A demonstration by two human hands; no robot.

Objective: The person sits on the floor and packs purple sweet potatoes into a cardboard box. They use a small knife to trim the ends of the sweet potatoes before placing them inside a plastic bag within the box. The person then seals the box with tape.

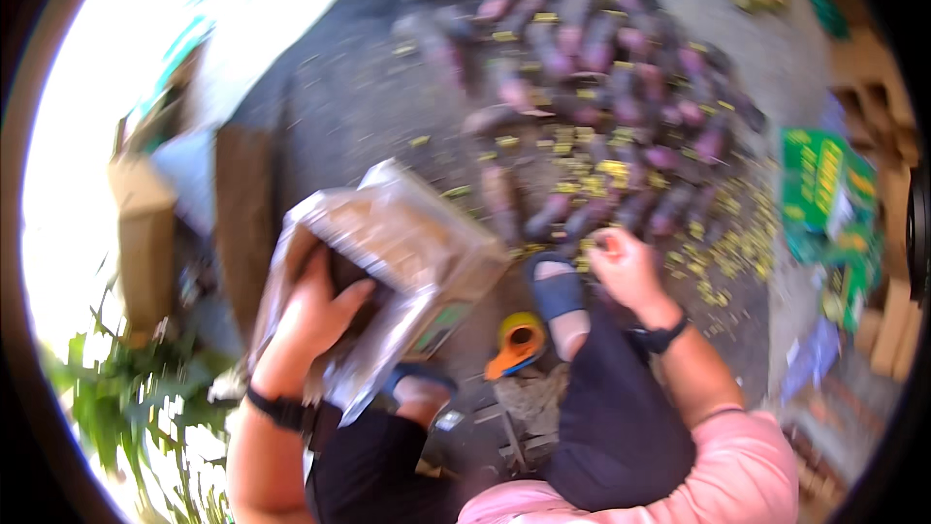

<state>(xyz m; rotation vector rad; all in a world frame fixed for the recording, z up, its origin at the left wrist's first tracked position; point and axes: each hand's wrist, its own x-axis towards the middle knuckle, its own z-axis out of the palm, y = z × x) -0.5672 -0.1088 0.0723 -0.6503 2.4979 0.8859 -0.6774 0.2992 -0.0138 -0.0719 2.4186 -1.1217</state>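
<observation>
My left hand [316, 313] reaches into the mouth of a cardboard carton [393, 233] covered in shiny clear plastic, which it holds tilted in front of my left leg. Its thumb shows against the dark inside; the other fingers are partly hidden. My right hand [624, 266] is curled above my right foot, close to the nearest long, dark purple vegetables [549, 215]. Blur hides whether anything sits between its fingers. Between my feet lies an orange tape dispenser [509, 360] with a yellow roll.
Many more purple vegetables [574, 37] cover the dark ground sheet [342, 80] ahead, with small yellow pieces [716, 255] scattered among them. Green printed bags [818, 182] and cardboard [884, 335] line the right. A brown carton [145, 233] and leafy plants [145, 393] are at left.
</observation>
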